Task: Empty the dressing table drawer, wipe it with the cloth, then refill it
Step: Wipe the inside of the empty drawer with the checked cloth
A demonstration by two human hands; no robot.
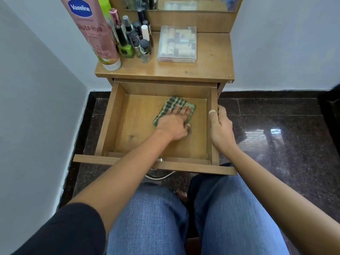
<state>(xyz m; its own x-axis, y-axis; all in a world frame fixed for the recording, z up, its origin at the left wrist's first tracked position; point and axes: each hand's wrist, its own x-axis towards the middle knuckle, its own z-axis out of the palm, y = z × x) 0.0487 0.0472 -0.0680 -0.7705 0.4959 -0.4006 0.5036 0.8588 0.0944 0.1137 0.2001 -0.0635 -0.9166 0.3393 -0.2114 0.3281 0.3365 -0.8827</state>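
The wooden drawer [139, 129] of the dressing table is pulled out and holds nothing but the cloth. A green checked cloth [170, 104] lies on its floor right of the middle. My left hand [174, 124] presses flat on the cloth with straight fingers. My right hand [219, 126] grips the drawer's right side wall, thumb inside and fingers outside.
On the tabletop [211, 63] stand a pink lotion tube [95, 34], several nail polish bottles [134, 39] and a clear plastic box [177, 44] of small items. A white wall runs along the left. Dark polished floor [276, 126] lies to the right. My knees sit under the drawer front.
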